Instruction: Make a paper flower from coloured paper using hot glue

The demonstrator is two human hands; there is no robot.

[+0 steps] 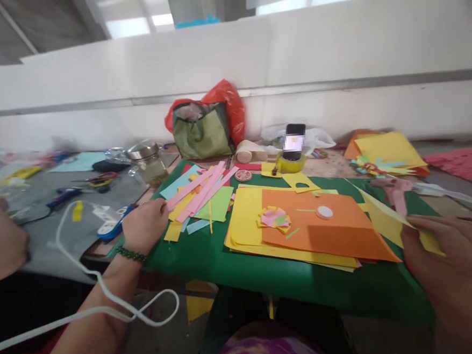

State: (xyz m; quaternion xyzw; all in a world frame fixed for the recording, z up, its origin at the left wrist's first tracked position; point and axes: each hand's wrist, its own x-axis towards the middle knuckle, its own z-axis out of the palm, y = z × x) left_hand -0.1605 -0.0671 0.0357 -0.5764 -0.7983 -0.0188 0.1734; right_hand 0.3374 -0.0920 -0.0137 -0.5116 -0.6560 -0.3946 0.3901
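Note:
My left hand (144,225) rests at the left edge of the green sheet (209,254), its fingers closed on the end of a bundle of pink paper strips (202,190) that lie over yellow, green and blue strips. My right hand (456,269) sits low at the right, blurred, with its fingers on a yellow paper piece (393,222). Between the hands lies an orange sheet (336,229) on yellow sheets (245,219), carrying a small folded paper flower (274,218) and a white round disc (324,212).
A green bag with red plastic (204,126), a tape roll (248,152), a phone on a yellow tape ring (293,149), a glass jar (149,161), scissors (101,181) and a white cable (107,294) surround the work area. More coloured paper (388,153) lies at the right. Another person's body part (0,236) is at far left.

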